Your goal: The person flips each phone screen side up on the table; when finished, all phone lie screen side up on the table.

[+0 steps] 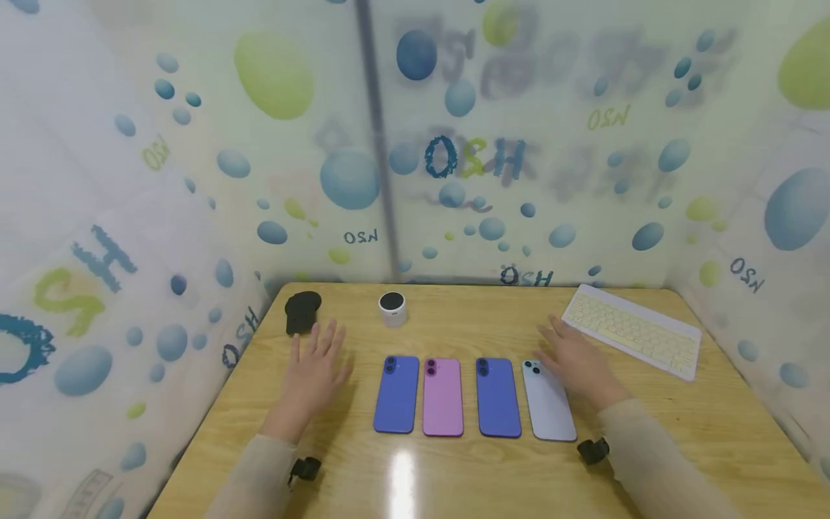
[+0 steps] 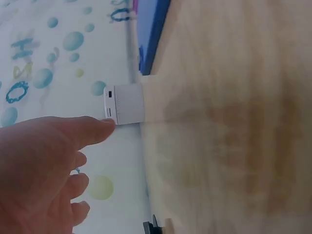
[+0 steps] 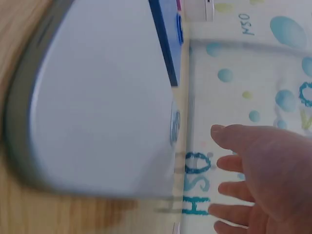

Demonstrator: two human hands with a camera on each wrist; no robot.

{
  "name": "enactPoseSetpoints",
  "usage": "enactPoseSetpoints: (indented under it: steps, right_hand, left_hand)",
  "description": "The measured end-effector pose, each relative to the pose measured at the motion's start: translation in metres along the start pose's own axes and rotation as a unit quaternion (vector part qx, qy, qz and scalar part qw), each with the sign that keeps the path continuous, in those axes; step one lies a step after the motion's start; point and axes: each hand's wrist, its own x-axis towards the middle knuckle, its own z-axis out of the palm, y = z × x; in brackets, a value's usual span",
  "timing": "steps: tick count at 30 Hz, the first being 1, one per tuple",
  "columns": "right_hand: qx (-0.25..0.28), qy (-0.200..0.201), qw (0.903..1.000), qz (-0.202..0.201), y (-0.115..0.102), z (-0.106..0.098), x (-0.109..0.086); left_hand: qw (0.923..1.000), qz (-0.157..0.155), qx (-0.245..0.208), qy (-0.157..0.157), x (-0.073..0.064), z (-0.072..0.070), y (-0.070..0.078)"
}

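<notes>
In the head view my left hand (image 1: 314,375) is spread, palm down, left of a row of phones. Between its fingers and thumb in the left wrist view is only air. My right hand (image 1: 579,360), fingers extended, overlaps the upper right corner of a pale blue phone (image 1: 551,407); the right wrist view shows it apart from that phone's face. Leftward along the row lie a blue phone (image 1: 498,400), a pink phone (image 1: 443,400) and another blue phone (image 1: 396,396), all backs up with their cameras at the far end.
A white keyboard (image 1: 634,331) lies slanted at the back right of the wooden table (image 1: 467,476). Behind the phones stands a small white cylinder with a black top (image 1: 392,308). A black object (image 1: 302,311) sits at the back left. Patterned curtains (image 1: 441,238) surround the table.
</notes>
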Motion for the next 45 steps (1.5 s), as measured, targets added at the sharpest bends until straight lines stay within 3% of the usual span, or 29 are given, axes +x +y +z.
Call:
enactPoseSetpoints:
  steps: [7, 12, 19, 23, 28, 32, 35, 45]
  right_hand:
    - [-0.011, 0.023, 0.9975, -0.066, -0.038, 0.008, 0.014]
    - [-0.002, 0.009, 0.996, -0.089, -0.063, 0.018, 0.022]
    - [0.036, 0.015, 0.9917, -0.122, -0.093, 0.03, 0.029]
    - [0.039, 0.0, 0.9874, -0.153, -0.109, 0.039, 0.034]
    - [0.067, -0.027, 0.9836, -0.165, -0.129, 0.048, 0.041]
    - [0.1, -0.042, 0.9788, -0.174, -0.141, 0.053, 0.045]
    - [0.12, -0.052, 0.9744, -0.183, -0.148, 0.057, 0.048]
    - [0.15, -0.079, 0.9674, -0.188, -0.16, 0.068, 0.058]
  left_hand:
    - [0.9976, 0.057, 0.024, 0.03, -0.012, 0.004, 0.0]
    - [0.995, 0.086, 0.024, 0.045, -0.017, 0.007, 0.003]
    - [0.9875, 0.143, -0.043, 0.05, -0.017, 0.014, 0.003]
    - [0.9818, 0.174, -0.07, 0.029, -0.016, 0.018, 0.003]
    - [0.9739, 0.17, -0.149, -0.025, -0.016, 0.019, 0.003]
    - [0.9533, 0.155, -0.25, -0.071, -0.017, 0.019, 0.005]
    - [0.943, 0.144, -0.287, -0.088, -0.017, 0.019, 0.007]
    - [0.9455, 0.138, -0.281, -0.091, -0.021, 0.025, 0.009]
